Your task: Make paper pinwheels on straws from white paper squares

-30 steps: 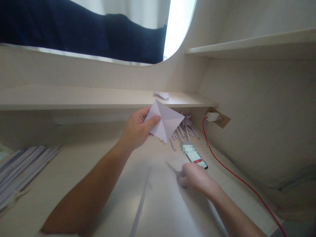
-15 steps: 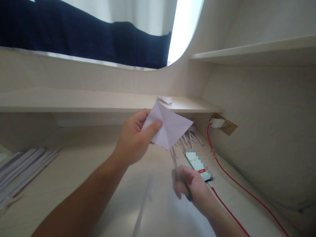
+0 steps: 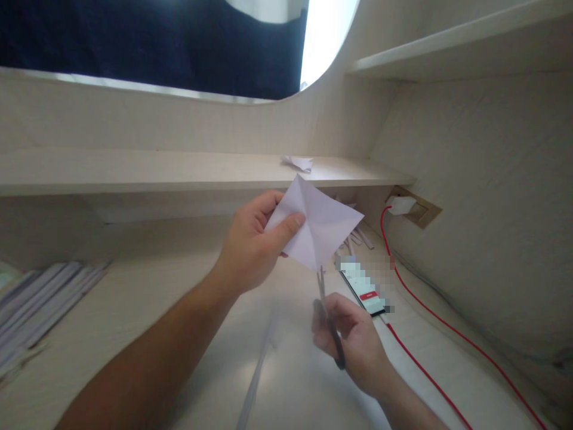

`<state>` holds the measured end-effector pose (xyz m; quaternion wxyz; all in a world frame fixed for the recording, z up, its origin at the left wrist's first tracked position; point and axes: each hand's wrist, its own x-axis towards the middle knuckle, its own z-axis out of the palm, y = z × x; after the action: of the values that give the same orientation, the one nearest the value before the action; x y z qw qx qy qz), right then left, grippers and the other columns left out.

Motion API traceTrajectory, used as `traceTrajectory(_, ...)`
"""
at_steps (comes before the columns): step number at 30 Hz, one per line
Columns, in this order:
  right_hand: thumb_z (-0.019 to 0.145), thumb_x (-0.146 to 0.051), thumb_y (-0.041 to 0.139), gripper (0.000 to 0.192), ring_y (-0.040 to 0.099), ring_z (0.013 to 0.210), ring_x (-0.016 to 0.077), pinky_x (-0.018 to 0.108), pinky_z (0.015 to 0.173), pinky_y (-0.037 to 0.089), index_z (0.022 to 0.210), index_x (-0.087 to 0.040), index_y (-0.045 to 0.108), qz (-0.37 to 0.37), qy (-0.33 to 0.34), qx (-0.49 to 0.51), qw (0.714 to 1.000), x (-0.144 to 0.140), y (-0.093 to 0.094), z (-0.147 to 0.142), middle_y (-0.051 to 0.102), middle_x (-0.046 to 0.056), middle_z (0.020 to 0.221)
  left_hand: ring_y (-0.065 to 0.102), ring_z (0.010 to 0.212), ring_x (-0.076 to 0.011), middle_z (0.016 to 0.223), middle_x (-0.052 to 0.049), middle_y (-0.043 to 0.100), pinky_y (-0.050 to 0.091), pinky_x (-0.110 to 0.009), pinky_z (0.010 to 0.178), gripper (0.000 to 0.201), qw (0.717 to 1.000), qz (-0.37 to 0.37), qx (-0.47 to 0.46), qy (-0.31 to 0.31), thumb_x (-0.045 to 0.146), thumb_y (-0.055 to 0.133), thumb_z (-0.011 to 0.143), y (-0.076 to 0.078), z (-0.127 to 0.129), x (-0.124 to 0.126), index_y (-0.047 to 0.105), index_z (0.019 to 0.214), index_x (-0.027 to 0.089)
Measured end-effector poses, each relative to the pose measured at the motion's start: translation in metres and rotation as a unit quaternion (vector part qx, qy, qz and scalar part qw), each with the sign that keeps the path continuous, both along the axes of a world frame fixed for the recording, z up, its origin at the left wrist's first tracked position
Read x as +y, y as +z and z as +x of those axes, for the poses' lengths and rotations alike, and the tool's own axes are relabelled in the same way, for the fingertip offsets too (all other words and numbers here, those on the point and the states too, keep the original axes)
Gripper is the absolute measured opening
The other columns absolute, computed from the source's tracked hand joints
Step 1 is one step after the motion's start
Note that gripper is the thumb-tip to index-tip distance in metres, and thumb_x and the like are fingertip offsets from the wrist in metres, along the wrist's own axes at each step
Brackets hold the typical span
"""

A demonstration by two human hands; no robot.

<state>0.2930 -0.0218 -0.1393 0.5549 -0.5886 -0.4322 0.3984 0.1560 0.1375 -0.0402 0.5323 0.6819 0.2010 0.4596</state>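
My left hand (image 3: 259, 239) pinches a creased white square of paper (image 3: 331, 218) at its left side, thumb on top and fingers behind. The paper is held up above the desk, one corner pointing down. My right hand (image 3: 351, 343) holds a pair of scissors (image 3: 329, 325) with dark handles, fingers wrapped around the grips. The narrow blades point up, with their tips at the paper's lower corner. Whether the tips touch the paper, I cannot tell.
A phone (image 3: 364, 286) lies right of the paper, with a red cable (image 3: 425, 367) near it. A charger (image 3: 401, 206) sits in the wall socket. Paper strips (image 3: 360, 236) lie behind the phone, a folded scrap (image 3: 298, 163) on the shelf (image 3: 179, 170), stacked papers (image 3: 49, 304) at left.
The scissors have come up close to the paper's lower corner and are less blurred. The view has tilted down a little. My left hand keeps its hold on the paper.
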Motion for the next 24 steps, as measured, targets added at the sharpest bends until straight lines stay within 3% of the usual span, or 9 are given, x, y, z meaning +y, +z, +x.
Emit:
traceTrajectory(16, 0.069, -0.024, 0.086, 0.023, 0.048, 0.063, 0.0126, 0.026, 0.060, 0.036, 0.073, -0.020, 0.064, -0.004, 0.012, 0.052, 0.999, -0.001, -0.002, 0.005, 0.057, -0.004, 0.068, 0.058, 0.058, -0.0136, 0.071, 0.001, 0.066, 0.043, -0.024, 0.052, 0.024, 1.000, 0.011, -0.005, 0.002, 0.041, 0.075, 0.088, -0.008, 0.009, -0.003, 0.068, 0.095, 0.020)
traceTrajectory(24, 0.069, -0.026, 0.086, 0.025, 0.045, 0.062, 0.0125, 0.027, 0.058, 0.033, 0.073, -0.019, 0.062, 0.000, 0.016, 0.056, 0.998, -0.001, -0.002, 0.006, 0.055, -0.004, 0.067, 0.057, 0.056, -0.0112, 0.072, 0.001, 0.066, 0.043, -0.021, 0.051, 0.024, 0.997, -0.009, -0.060, -0.042, 0.040, 0.079, 0.087, -0.012, 0.010, 0.000, 0.068, 0.094, 0.019)
